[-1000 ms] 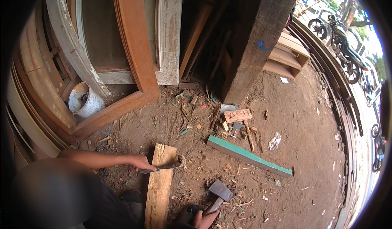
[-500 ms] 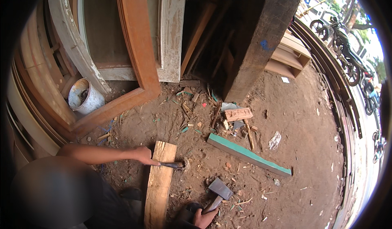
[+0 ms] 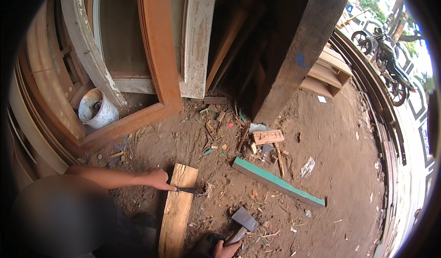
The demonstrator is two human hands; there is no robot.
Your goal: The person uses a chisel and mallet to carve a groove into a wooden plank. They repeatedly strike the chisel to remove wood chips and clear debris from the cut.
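My left hand [image 3: 158, 180] is closed on a dark chisel [image 3: 188, 190] lying across a pale, rough wooden plank [image 3: 176, 216]. The far end of the chisel sticks out past the plank's right edge, over the dirt. At the lower edge my right hand [image 3: 226, 249] grips the handle of a hammer with a blocky grey metal head [image 3: 245, 218]. That head is to the right of the plank, apart from both plank and chisel.
A green-topped wooden bar [image 3: 278, 182] lies on the dirt to the right. Beyond it are a carved wooden block [image 3: 268, 136] and scraps. Door frames [image 3: 158, 46], a stained white bucket [image 3: 97, 108] and a thick post [image 3: 303, 51] stand behind; a wooden shelf unit [image 3: 327, 74] stands farther right.
The whole view has shifted slightly. My left fingers have shifted a little on the chisel, which stays across the plank. The hammer remains in my right hand beside the plank.
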